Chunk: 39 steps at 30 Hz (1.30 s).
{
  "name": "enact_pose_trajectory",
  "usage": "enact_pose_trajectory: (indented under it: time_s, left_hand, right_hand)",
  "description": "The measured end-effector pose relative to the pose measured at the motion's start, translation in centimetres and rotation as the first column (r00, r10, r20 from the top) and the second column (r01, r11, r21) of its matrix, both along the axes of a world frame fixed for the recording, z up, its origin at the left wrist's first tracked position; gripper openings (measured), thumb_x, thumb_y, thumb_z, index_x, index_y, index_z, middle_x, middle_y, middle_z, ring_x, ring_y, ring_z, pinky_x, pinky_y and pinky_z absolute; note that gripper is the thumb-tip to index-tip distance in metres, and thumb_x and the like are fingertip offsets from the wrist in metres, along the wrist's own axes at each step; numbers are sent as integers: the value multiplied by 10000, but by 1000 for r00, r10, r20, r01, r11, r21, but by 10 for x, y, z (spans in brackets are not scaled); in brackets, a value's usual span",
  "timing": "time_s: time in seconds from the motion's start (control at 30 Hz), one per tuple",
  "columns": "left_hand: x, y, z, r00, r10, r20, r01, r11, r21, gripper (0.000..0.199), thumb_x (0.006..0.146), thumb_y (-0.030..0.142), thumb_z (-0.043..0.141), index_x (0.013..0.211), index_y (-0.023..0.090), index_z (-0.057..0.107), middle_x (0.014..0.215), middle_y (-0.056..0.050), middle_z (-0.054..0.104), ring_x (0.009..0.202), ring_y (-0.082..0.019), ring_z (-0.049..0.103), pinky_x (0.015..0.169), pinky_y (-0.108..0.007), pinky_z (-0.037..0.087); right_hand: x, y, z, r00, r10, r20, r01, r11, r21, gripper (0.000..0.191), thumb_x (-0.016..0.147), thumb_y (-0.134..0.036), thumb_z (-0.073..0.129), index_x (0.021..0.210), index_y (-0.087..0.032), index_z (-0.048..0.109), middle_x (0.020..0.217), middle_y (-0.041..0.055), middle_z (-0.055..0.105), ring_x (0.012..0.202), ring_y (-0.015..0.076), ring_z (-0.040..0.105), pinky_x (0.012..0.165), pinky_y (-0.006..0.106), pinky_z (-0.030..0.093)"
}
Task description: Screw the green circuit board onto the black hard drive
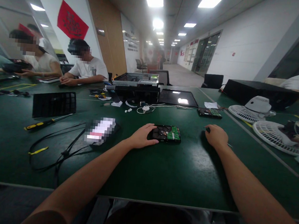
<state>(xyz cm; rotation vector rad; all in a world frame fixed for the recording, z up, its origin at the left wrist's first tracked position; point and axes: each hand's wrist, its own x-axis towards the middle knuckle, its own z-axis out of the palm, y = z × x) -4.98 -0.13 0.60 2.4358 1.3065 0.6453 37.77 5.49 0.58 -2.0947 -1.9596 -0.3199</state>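
Note:
On the green table (143, 174) lies a hard drive (166, 132), its dark metal and green circuit board facing up. My left hand (143, 136) grips its left end, thumb at the near edge and fingers at the far edge. To the right of the drive, my right hand (216, 136) is closed around a small dark tool, most of it hidden by the fingers; a thin shaft shows by the wrist. A second hard drive (209, 113) rests farther back, beyond my right hand.
Left are a small black screen (54, 105), a yellow-black screwdriver (39, 125), black cables (64, 153) and a phone (100, 130). Behind stand an open computer case (135, 89) and a flat panel (178, 98). White fan parts (276, 136) lie right. People sit at the far left and right.

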Motion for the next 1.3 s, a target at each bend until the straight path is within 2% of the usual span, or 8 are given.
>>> enact_pose_trajectory:
  time_s: [0.13, 0.3, 0.4, 0.57, 0.83, 1.0, 1.2, 1.3]
  left_hand:
    - [0, -2, 1, 1000, 7, 3, -7, 1000, -5, 825, 885, 632, 740, 1552, 212, 495, 1626, -153, 458, 1491, -363, 465, 1243, -524, 399]
    - [0, -2, 1, 1000, -4, -5, 4, 1000, -5, 820, 897, 637, 724, 1554, 204, 494, 1627, -158, 454, 1498, -357, 456, 1245, -524, 398]
    - [1, -1, 0, 1000, -13, -6, 13, 1000, 21, 811, 893, 629, 732, 1541, 197, 506, 1608, -163, 475, 1490, -353, 466, 1252, -516, 391]
    - [1, 1, -1, 1000, -3, 0, 3, 1000, 21, 811, 879, 632, 742, 1532, 209, 516, 1609, -155, 478, 1484, -356, 478, 1243, -510, 406]
    - [0, 3, -2, 1000, 3, 0, -3, 1000, 15, 816, 876, 639, 744, 1538, 223, 510, 1622, -144, 467, 1496, -354, 465, 1253, -508, 392]
    - [0, 1, -1, 1000, 3, -6, -3, 1000, 7, 818, 889, 647, 728, 1545, 213, 502, 1627, -153, 463, 1507, -353, 449, 1256, -511, 382]
    - [-1, 1, 0, 1000, 5, 0, -5, 1000, -21, 827, 885, 659, 732, 1556, 240, 490, 1639, -145, 450, 1510, -368, 443, 1238, -552, 394]
    - [0, 0, 1, 1000, -1, 12, 1, 1000, -10, 819, 879, 640, 744, 1547, 233, 501, 1620, -144, 463, 1489, -361, 468, 1237, -530, 405]
  right_hand:
    - [-3, 3, -6, 998, 25, 62, -25, 1000, -3, 341, 993, -264, 517, 1250, -204, 734, 1291, 143, 708, 1161, 300, 664, 864, 375, 518]
    - [-6, 11, -4, 998, 12, 63, -9, 999, -47, 344, 1035, -305, 469, 1225, -176, 725, 1263, 189, 682, 1102, 311, 689, 839, 394, 529]
    - [-5, 19, -3, 999, -4, 40, 6, 998, -61, 366, 1042, -351, 464, 1259, -204, 718, 1286, 176, 672, 1034, 312, 715, 813, 408, 538]
    - [-1, 27, -6, 1000, -20, 8, 20, 997, -77, 338, 1020, -301, 481, 1211, -259, 756, 1323, 133, 677, 1074, 298, 709, 850, 395, 539]
    - [6, 37, -4, 998, -52, -26, 49, 990, -129, 338, 1025, -410, 519, 1204, -245, 753, 1320, 147, 676, 1108, 316, 702, 868, 416, 550]
    - [10, 32, 4, 996, -86, -34, 78, 980, -184, 362, 1016, -413, 535, 1224, -204, 746, 1318, 190, 677, 1112, 326, 702, 870, 421, 548]
    - [19, 17, 17, 982, -176, -72, 163, 974, -158, 390, 1010, -397, 532, 1208, -148, 757, 1228, 226, 721, 1106, 348, 711, 862, 426, 544]
    - [14, 9, 22, 985, -143, -96, 129, 982, -140, 380, 1009, -396, 541, 1195, -149, 762, 1195, 217, 738, 1083, 350, 715, 858, 421, 535]
